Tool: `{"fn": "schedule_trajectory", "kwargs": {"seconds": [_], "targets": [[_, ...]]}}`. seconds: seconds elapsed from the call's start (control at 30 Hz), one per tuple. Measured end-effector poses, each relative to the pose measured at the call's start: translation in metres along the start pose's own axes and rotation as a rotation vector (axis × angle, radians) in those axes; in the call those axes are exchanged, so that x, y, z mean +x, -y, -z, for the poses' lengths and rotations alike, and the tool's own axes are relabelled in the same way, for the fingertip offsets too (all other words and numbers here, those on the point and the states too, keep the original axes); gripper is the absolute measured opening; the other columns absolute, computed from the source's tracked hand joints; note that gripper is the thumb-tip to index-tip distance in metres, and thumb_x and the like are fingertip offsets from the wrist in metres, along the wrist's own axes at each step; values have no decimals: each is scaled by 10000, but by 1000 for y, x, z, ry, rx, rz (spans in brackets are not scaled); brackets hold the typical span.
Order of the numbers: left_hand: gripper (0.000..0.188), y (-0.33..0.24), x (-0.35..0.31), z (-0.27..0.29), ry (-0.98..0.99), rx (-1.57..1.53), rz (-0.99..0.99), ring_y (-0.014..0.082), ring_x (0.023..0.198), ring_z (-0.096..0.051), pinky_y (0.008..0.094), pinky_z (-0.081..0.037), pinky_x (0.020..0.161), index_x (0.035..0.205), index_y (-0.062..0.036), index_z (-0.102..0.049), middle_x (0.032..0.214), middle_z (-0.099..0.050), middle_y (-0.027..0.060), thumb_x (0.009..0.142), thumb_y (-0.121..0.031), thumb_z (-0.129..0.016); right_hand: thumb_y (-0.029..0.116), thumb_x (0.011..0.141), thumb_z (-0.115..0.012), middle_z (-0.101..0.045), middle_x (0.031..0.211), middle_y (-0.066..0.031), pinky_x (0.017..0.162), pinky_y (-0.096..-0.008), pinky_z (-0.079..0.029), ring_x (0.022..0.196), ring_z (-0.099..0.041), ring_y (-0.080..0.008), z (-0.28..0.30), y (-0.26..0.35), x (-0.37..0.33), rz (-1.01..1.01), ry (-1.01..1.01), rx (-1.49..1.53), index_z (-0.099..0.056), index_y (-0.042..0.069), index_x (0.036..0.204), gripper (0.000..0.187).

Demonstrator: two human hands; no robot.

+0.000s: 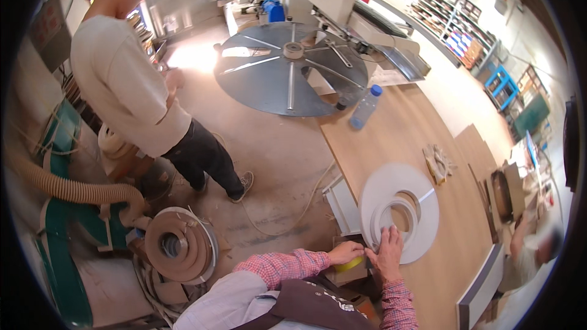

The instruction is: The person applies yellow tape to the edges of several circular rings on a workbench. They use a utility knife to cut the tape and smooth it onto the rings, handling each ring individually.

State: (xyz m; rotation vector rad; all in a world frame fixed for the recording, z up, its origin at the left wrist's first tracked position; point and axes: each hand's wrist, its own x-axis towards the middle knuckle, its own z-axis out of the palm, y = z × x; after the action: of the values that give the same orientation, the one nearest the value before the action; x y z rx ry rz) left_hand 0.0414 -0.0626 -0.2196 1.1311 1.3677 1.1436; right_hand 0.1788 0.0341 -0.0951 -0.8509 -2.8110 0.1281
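Right hand (389,250) lies flat, fingers spread, steadying the white tape coil (398,211); beside it, left hand (345,252) grips 1 yellow roll (349,264).

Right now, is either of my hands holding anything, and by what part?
The left hand grips a yellow tape roll from above, over its rim. The right hand holds nothing; it presses flat on the white edge-band coil.
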Motion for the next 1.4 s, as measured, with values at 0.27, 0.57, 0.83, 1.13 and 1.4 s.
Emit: {"fn": "schedule_trajectory", "kwargs": {"seconds": [0.27, 0.57, 0.83, 1.13, 1.4], "targets": [[319, -7, -10, 12, 50, -87, 12, 183, 974, -677, 344, -522, 907, 1155, 0, -716, 1034, -753, 102, 1063, -274, -582, 349, 687, -888, -445, 1455, -295, 1103, -600, -371, 1352, -407, -514, -2, 0, 0, 8, -1, -2, -495, 17, 1425, 900], [294, -9, -33, 12, -91, -53, 163, 90, 873, -567, 276, -483, 791, 1118, 4, -695, 910, -657, -5, 1077, -260, -572, 558, 624, -898, -445, 1436, -322, 1055, -641, -332, 1282, -431, -518, 18, -21, 20, 124, 44, 170, -478, 36, 1460, 1071], [296, -31, -51, -13, -267, -323, 234, 143, 688, -668, 282, -559, 627, 1223, -11, -659, 948, -684, 54, 1092, -253, -549, 482, 649, -882, -444, 1404, -351, 1046, -679, -327, 1235, -460, -508, 13, -23, 25, 131, 140, 171, -467, 64, 1473, 1013], [297, -60, -71, -30, -303, -264, 264, 130, 698, -664, 281, -559, 615, 1265, -8, -640, 997, -681, 55, 1079, -228, -568, 444, 641, -878, -434, 1386, -347, 1070, -660, -308, 1257, -428, -504, 24, -17, 14, 126, 190, 140, -473, 30, 1457, 1000], [326, -46, -78, -42, -363, -74, 34, 126, 807, -652, 286, -530, 677, 1327, -26, -593, 979, -670, 65, 1042, -175, -542, 403, 610, -904, -424, 1398, -336, 1083, -599, -322, 1246, -431, -495, 30, -16, 12, 149, 212, 91, -464, -2, 1448, 1030]]}}
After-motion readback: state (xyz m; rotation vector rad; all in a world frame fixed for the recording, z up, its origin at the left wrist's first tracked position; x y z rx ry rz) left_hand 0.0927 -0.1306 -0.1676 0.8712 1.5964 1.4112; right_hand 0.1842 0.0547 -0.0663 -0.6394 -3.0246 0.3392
